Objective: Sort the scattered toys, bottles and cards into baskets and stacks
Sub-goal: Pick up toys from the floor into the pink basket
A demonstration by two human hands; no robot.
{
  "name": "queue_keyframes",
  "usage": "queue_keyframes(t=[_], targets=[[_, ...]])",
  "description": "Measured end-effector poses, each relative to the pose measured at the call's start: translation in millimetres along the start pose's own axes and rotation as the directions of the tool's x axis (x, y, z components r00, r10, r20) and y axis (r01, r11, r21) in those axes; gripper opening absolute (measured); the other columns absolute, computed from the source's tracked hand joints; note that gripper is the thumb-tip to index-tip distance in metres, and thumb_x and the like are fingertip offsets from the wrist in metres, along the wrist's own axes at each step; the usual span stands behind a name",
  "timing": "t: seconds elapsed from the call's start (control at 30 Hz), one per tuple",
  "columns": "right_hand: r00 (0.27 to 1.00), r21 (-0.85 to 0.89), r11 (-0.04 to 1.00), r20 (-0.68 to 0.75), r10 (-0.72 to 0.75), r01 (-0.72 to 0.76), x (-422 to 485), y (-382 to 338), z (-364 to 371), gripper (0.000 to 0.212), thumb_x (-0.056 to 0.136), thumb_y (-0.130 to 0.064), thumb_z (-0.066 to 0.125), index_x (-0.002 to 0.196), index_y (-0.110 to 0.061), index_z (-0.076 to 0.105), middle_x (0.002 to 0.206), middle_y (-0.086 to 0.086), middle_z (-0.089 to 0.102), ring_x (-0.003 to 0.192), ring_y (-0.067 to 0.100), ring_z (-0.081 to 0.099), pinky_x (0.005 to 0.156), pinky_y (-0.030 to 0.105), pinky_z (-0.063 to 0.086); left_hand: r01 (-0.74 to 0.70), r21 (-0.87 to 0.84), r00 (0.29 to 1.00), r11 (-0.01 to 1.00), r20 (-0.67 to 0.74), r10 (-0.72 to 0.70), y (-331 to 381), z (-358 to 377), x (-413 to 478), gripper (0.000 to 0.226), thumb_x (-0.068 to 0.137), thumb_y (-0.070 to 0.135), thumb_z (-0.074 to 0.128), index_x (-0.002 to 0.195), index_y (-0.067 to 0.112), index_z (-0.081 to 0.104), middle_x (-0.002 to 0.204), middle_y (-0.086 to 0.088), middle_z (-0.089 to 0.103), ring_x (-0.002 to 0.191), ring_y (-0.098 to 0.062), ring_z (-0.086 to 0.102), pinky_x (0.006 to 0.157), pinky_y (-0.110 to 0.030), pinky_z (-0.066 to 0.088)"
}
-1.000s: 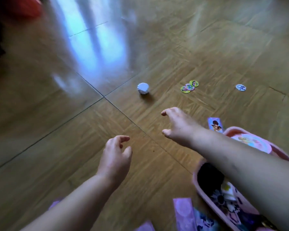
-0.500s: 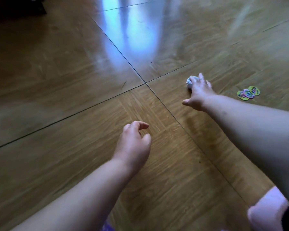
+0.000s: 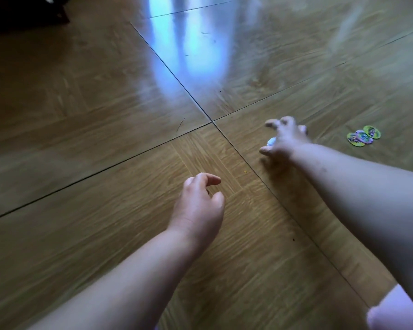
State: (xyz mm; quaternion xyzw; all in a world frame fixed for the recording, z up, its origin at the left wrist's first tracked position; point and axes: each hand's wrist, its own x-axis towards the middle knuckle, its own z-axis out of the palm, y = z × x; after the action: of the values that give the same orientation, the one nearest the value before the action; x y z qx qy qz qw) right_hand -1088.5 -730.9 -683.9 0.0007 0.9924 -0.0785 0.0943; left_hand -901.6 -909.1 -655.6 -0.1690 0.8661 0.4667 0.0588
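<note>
My right hand [image 3: 285, 139] reaches out over the wooden floor and its curled fingers close around a small white ball-like toy [image 3: 271, 141]; only a sliver of the toy shows under the palm. My left hand [image 3: 198, 206] hovers above the floor nearer to me, fingers loosely curled, holding nothing. Three round picture cards [image 3: 363, 136], green and purple, lie overlapping on the floor to the right of my right hand.
A pink basket's corner [image 3: 391, 310] shows at the bottom right edge. Something dark [image 3: 22, 13] stands at the far top left. Tile seams cross the glossy floor near my right hand.
My right hand stretched forward from above the basket to the white toy and curled over it, drawing it slightly back. The view swung left; the basket mostly left the frame.
</note>
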Motion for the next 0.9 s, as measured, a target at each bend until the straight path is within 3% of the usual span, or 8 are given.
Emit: queue_keyframes(t=[0.1, 0.23, 0.33, 0.47, 0.6, 0.73, 0.83, 0.9], targets=[[0.995, -0.024, 1.0, 0.097, -0.012, 0.015, -13.7, -1.2, 9.1, 0.042, 0.09, -0.033, 0.062, 0.13, -0.025, 0.052, 0.141, 0.008, 0.037, 0.129, 0.035, 0.036, 0.105, 0.036, 0.036, 0.012, 0.003, 1.0, 1.0, 0.018, -0.012, 4.6, 3.1, -2.7, 0.027, 0.091, 0.02, 0.053, 0.116, 0.027, 0.059, 0.12, 0.004, 0.054, 0.101, -0.011, 0.057, 0.095, -0.032, 0.048], [0.986, 0.053, 0.994, 0.134, -0.102, 0.096, -70.8, -7.4, 8.3, 0.043, 0.089, -0.039, 0.061, 0.128, -0.022, 0.052, 0.133, 0.009, 0.043, 0.122, 0.031, 0.046, 0.099, 0.034, 0.039, 0.024, -0.013, 0.998, 1.0, 0.058, -0.023, 15.0, 10.7, -17.4, 0.025, 0.091, 0.021, 0.055, 0.116, 0.027, 0.059, 0.119, 0.004, 0.057, 0.102, -0.011, 0.058, 0.094, -0.034, 0.05], [0.982, 0.165, 0.974, 0.083, -0.168, 0.152, -126.1, 7.4, -19.0, 0.044, 0.085, -0.052, 0.062, 0.118, -0.024, 0.059, 0.121, 0.006, 0.05, 0.11, 0.025, 0.055, 0.096, 0.035, 0.044, 0.042, -0.061, 0.99, 0.997, 0.135, -0.034, 28.6, 22.7, -36.4, 0.021, 0.091, 0.02, 0.057, 0.112, 0.024, 0.062, 0.108, 0.006, 0.065, 0.099, -0.013, 0.062, 0.089, -0.037, 0.053], [0.979, 0.288, 0.937, -0.03, -0.2, 0.2, -194.8, 62.9, -66.3, 0.037, 0.086, -0.047, 0.062, 0.114, -0.024, 0.061, 0.116, 0.003, 0.048, 0.107, 0.018, 0.053, 0.097, 0.028, 0.038, 0.023, 0.005, 0.949, 1.0, 0.316, -0.024, 51.5, 51.4, -64.5, 0.025, 0.091, 0.024, 0.059, 0.116, 0.022, 0.062, 0.104, 0.006, 0.069, 0.091, -0.018, 0.066, 0.078, -0.031, 0.053], [0.994, 0.233, 0.967, 0.0, -0.108, 0.105, -268.0, 149.8, -105.9, 0.037, 0.087, -0.038, 0.06, 0.12, -0.024, 0.056, 0.117, -0.002, 0.043, 0.118, 0.014, 0.046, 0.1, 0.02, 0.028, 0.017, 0.106, 0.858, 0.994, 0.508, -0.069, 92.9, 104.7, -103.4, 0.034, 0.091, 0.029, 0.058, 0.122, 0.016, 0.06, 0.107, -0.006, 0.07, 0.097, -0.024, 0.067, 0.078, -0.027, 0.051], [0.993, 0.316, 0.949, -0.108, 0.046, -0.009, -331.9, 203.8, -113.3, 0.045, 0.073, -0.043, 0.049, 0.116, -0.028, 0.051, 0.117, -0.008, 0.043, 0.118, 0.011, 0.047, 0.108, 0.032, 0.034, 0.102, 0.201, 0.746, 0.974, 0.633, -0.209, 110.7, 144.5, -138.3, 0.027, 0.089, 0.026, 0.055, 0.091, 0.001, 0.063, 0.092, -0.02, 0.071, 0.088, -0.034, 0.07, 0.078, -0.046, 0.059], [0.942, 0.366, 0.927, -0.275, 0.19, -0.081, -371.4, 226.1, -104.1, 0.049, 0.07, -0.051, 0.053, 0.112, -0.026, 0.052, 0.111, -0.011, 0.045, 0.112, 0.014, 0.052, 0.101, 0.044, 0.041, 0.349, 0.179, 0.644, 0.92, 0.668, -0.374, 109.6, 156.0, -168.6, 0.016, 0.093, 0.015, 0.053, 0.085, 0.002, 0.058, 0.073, -0.014, 0.061, 0.061, -0.025, 0.068, 0.057, -0.031, 0.054], [0.903, 0.43, 0.893, -0.32, 0.287, -0.131, -399.0, 237.9, -97.8, 0.052, 0.07, -0.053, 0.061, 0.11, -0.022, 0.053, 0.108, -0.008, 0.047, 0.109, 0.018, 0.053, 0.098, 0.033, 0.041, 0.474, 0.115, 0.595, 0.873, 0.689, -0.413, 112.0, 163.1, -184.6, 0.016, 0.095, 0.014, 0.05, 0.088, 0.002, 0.058, 0.067, -0.013, 0.06, 0.054, -0.022, 0.063, 0.054, -0.028, 0.05]])
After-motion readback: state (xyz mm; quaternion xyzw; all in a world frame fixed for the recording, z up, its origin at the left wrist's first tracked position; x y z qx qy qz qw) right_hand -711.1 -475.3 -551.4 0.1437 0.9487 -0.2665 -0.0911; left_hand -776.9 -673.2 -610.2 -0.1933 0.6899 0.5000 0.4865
